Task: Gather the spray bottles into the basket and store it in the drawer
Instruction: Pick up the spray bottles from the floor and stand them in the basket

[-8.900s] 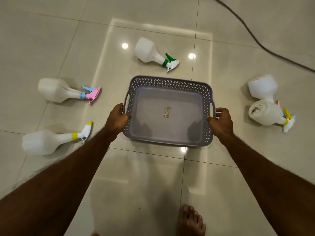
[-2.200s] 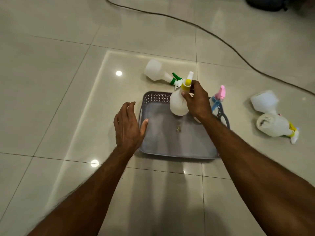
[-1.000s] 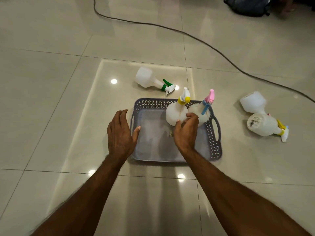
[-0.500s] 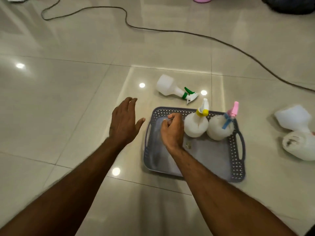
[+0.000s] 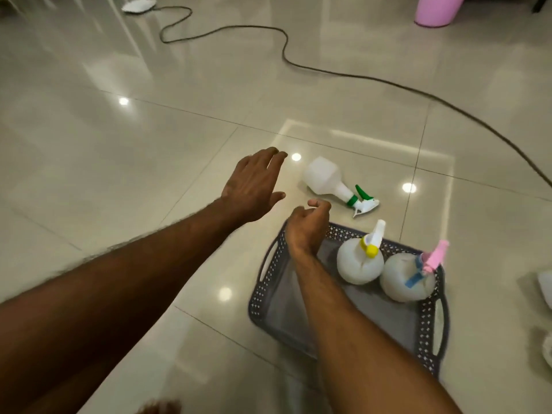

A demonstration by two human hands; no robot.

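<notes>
Head view is showing you reaching toward the far side of the basket (image 5: 430, 339), which is sitting on the floor (image 5: 119, 174) at near right. Your left hand (image 5: 254, 186) is hovering flat with fingers spread apart, holding nothing, just left of the green bottle (image 5: 325, 182). Your right hand (image 5: 307, 225) is hanging over the basket's far-left corner, fingers loosely curled with thumb and forefinger apart, also gripping nothing.

The green bottle is lying on its side just beyond the basket's far rim, its base pointing far-left and its nozzle pointing right. Both hands are aiming at it, probably because it is the closest bottle outside the basket.

Inside, the yellow bottle (image 5: 360, 265) and the pink bottle (image 5: 406, 282) are standing upright side by side against the far wall, likely packed tight there to be leaving the nearer floor of the basket free for more. White shapes, cut by the right edge, are sitting well right of the basket; they may be further bottles, but too little is showing to tell.

A cable (image 5: 298, 65) is snaking across the far floor, well clear of your reach. No drawer is showing, so storing looks some way off.
</notes>
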